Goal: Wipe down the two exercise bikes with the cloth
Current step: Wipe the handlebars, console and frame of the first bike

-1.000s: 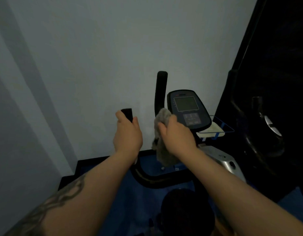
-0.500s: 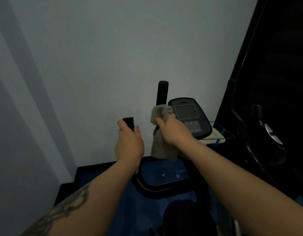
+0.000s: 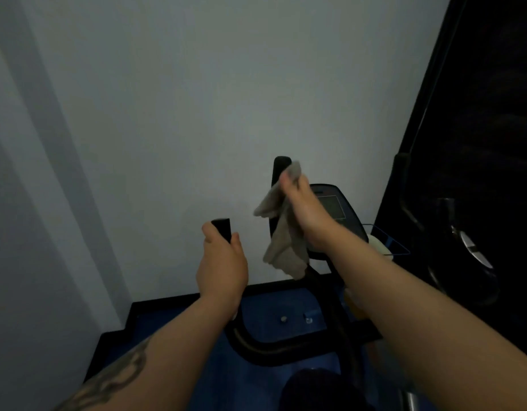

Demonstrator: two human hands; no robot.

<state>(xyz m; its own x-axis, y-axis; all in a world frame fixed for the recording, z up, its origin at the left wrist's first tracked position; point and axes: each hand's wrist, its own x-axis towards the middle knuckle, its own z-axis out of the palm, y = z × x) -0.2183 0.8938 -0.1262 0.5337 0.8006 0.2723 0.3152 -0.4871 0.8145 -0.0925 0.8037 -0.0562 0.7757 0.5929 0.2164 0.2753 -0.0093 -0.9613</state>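
dim, soft, wide-angle edge distortion

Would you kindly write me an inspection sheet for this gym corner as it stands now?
Surface: blue floor under the bike, dark skirting along the wall.
Job's things: grey cloth hangs against the bike's right handlebar; console is unlit.
Clutter: two small bits on the floor; a blue wire rack holding something pale, behind the console.
Hands: left hand grips the left handlebar; right hand holds the cloth to the right handlebar.
Cables: nothing seen.
Surroundings: plain pale wall; dark machine on the right, too dim to identify.
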